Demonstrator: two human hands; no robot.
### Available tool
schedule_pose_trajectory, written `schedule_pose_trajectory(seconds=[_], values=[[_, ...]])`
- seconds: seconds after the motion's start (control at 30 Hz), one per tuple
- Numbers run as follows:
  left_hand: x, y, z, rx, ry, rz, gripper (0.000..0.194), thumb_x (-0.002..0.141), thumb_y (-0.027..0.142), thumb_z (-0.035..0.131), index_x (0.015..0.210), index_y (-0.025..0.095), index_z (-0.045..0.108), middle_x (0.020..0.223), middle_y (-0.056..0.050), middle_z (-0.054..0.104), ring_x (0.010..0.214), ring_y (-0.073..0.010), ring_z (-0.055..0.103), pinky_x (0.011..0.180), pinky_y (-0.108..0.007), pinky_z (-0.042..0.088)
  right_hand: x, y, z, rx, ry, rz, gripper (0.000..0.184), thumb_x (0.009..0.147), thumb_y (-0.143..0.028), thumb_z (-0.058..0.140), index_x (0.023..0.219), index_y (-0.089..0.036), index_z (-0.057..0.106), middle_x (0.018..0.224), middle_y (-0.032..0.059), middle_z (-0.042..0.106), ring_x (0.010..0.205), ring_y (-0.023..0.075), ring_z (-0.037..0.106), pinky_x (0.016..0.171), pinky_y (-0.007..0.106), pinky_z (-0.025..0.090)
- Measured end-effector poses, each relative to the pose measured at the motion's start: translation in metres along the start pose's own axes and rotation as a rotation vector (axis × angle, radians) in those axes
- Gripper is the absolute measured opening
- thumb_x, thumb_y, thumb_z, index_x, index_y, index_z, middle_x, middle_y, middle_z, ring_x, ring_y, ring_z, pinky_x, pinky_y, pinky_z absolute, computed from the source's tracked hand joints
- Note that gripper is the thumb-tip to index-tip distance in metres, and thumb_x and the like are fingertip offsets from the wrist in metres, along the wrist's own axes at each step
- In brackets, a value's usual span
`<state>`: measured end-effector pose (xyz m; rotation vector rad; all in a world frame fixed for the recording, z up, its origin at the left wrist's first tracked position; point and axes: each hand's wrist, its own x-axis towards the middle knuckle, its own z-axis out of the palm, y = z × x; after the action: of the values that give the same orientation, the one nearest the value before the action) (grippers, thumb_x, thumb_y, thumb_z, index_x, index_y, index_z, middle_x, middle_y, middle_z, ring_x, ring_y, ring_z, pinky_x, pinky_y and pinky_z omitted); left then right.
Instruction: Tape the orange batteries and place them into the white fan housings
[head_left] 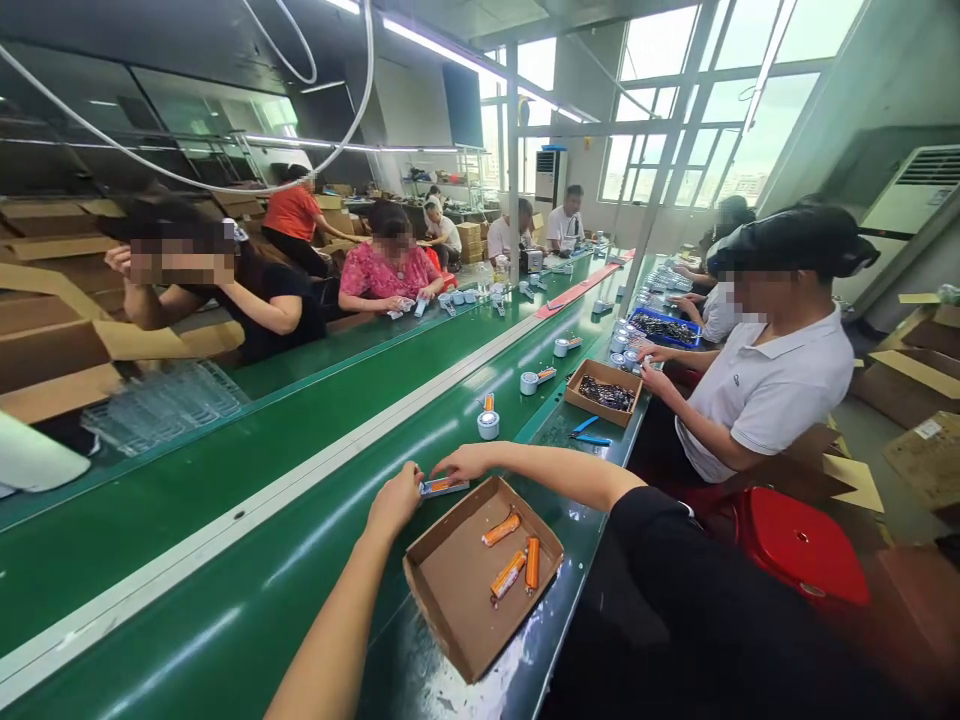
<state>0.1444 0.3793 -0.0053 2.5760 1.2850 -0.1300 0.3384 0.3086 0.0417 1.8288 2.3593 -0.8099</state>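
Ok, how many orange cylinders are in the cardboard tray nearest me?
3 in the tray: a far cylinder, a right-hand cylinder, and a third cylinder just left of that one. No others show in there.

Short black sleeve (pixel 656 545), bare forearms (pixel 341 610)

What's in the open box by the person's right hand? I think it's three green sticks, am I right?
Almost! The sticks are orange, not green; the head view shows it. There are three of them, in the open box by the person's right hand.
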Motion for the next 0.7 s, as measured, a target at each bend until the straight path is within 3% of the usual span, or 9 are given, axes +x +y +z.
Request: schedule_pose_trajectory(seconds=[0.07, 0.17, 0.27, 0.37, 0.53, 0.63, 0.7], values=[[0.002, 0.003, 0.0, 0.011, 0.002, -0.012, 0.035, 0.116, 0.03, 0.027, 0.123, 0.02, 0.06, 0.133, -0.017, 0.08, 0.117, -0.0298, 0.079, 0.087, -0.035, 0.054, -0.009, 0.011, 0.001, 0.033, 0.024, 0.042, 0.032, 0.109, -0.026, 0.071, 0.14, -0.019, 0.074, 0.126, 0.0083, 0.085, 0.112, 0.0189, 0.079, 0.096, 0.027, 0.059], [0.004, 0.007, 0.002, 0.028, 0.008, -0.028, 0.035, 0.116, 0.032, 0.027, 0.124, 0.021, 0.06, 0.132, -0.018, 0.08, 0.117, -0.0311, 0.079, 0.086, -0.036, 0.054, -0.016, 0.018, 0.008, 0.048, -0.002, 0.114, 0.031, 0.109, -0.037, 0.072, 0.131, -0.016, 0.074, 0.126, 0.0097, 0.08, 0.109, 0.0216, 0.077, 0.097, 0.039, 0.064], [0.005, 0.011, 0.002, 0.037, 0.004, -0.04, 0.033, 0.115, 0.033, 0.032, 0.123, 0.022, 0.061, 0.132, -0.016, 0.081, 0.117, -0.0302, 0.079, 0.087, -0.035, 0.054, -0.015, 0.016, 0.013, 0.051, -0.042, 0.178, 0.036, 0.108, -0.041, 0.074, 0.134, -0.017, 0.072, 0.135, 0.0105, 0.074, 0.116, 0.0246, 0.075, 0.1, 0.048, 0.066], [0.006, 0.017, -0.001, 0.036, -0.001, -0.055, 0.03, 0.113, 0.032, 0.036, 0.121, 0.022, 0.063, 0.131, -0.015, 0.082, 0.119, -0.0296, 0.079, 0.089, -0.034, 0.054, -0.013, 0.012, 0.005, 0.071, -0.038, 0.233, 0.037, 0.107, -0.041, 0.075, 0.136, -0.018, 0.071, 0.138, 0.0111, 0.073, 0.119, 0.0256, 0.074, 0.102, 0.049, 0.066], [0.003, 0.034, -0.025, 0.006, 0.019, -0.154, 0.036, 0.11, 0.031, 0.037, 0.129, 0.017, 0.065, 0.129, -0.023, 0.082, 0.118, -0.0356, 0.081, 0.094, -0.041, 0.06, -0.038, 0.013, -0.014, 0.178, 0.174, 0.249, 0.036, 0.107, -0.043, 0.074, 0.132, -0.017, 0.072, 0.131, 0.0102, 0.074, 0.115, 0.0246, 0.074, 0.101, 0.048, 0.065], [-0.028, 0.024, -0.033, -0.037, 0.072, -0.185, 0.05, 0.108, 0.035, 0.043, 0.149, 0.01, 0.057, 0.148, -0.027, 0.074, 0.136, -0.0348, 0.075, 0.109, -0.043, 0.059, -0.077, 0.015, -0.001, 0.282, 0.35, 0.174, 0.029, 0.113, -0.039, 0.065, 0.128, -0.015, 0.073, 0.119, 0.0092, 0.077, 0.107, 0.0215, 0.074, 0.1, 0.044, 0.064], [-0.076, 0.003, -0.023, -0.073, 0.134, -0.164, 0.063, 0.105, 0.041, 0.047, 0.159, 0.01, 0.051, 0.162, -0.023, 0.065, 0.15, -0.0313, 0.065, 0.123, -0.042, 0.053, -0.112, 0.019, 0.02, 0.359, 0.413, 0.102, 0.031, 0.112, -0.039, 0.066, 0.131, -0.016, 0.072, 0.121, 0.009, 0.076, 0.107, 0.0213, 0.075, 0.098, 0.043, 0.065]])
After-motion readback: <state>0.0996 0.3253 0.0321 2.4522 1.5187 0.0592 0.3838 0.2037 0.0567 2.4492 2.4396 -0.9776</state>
